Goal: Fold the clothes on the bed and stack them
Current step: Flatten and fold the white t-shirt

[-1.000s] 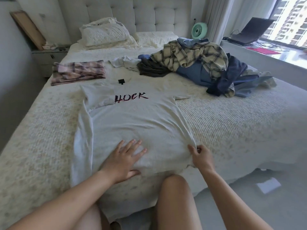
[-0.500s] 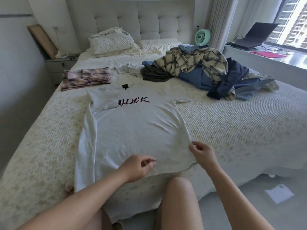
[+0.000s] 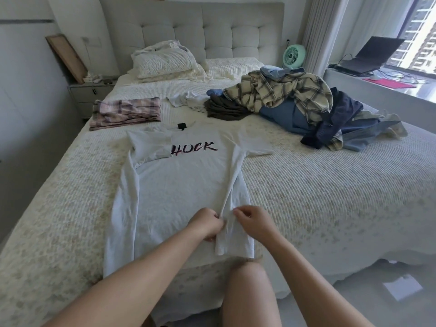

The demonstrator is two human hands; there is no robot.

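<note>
A white T-shirt (image 3: 179, 185) printed "HOCK" lies flat on the bed, its left sleeve folded inward. Its right side is folded over toward the middle, forming a long ridge of cloth. My left hand (image 3: 206, 224) pinches that ridge near the hem. My right hand (image 3: 254, 220) pinches the same fold just to the right, fingers curled on the cloth. A folded pink plaid garment (image 3: 126, 113) lies at the back left. A heap of unfolded clothes (image 3: 295, 107), with a beige plaid shirt on top, sits at the back right.
The bed (image 3: 330, 197) has a cream textured cover; pillows (image 3: 165, 61) rest at the headboard. A nightstand (image 3: 90, 94) stands at the left, a green fan (image 3: 293, 55) and a laptop (image 3: 370, 55) at the right by the window. My knee (image 3: 250, 286) is against the bed's front edge.
My right hand has drawn the shirt's right edge leftward over the body. My left hand lifted off the cloth, curled and now pinches the fold beside the right hand.
</note>
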